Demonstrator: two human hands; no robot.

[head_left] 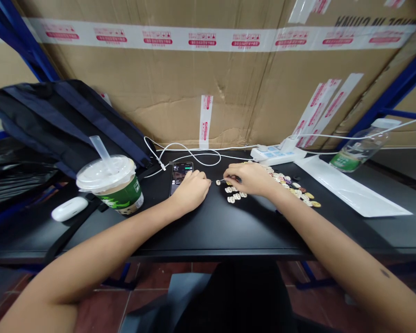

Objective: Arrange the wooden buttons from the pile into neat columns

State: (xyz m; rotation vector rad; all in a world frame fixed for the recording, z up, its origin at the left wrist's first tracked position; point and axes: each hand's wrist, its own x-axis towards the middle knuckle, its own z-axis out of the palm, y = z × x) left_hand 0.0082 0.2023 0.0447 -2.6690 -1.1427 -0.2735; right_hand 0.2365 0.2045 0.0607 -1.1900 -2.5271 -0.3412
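Cardboard box: upside-down print "MADE IN CHINA", partly cut off; tape labels illegible.

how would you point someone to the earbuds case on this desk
Start at the black desk and find the lidded drink cup with a straw at its left end. Just left of the cup, near the desk's front edge, lies the earbuds case: a small smooth white oval, the only plain white pebble-shaped thing there.

Cream-white buttons are lying on a black table, with yellow, purple and dark ones mixing in to the right. A green-and-white cup is standing at left, near a dark navy bag and a white case.
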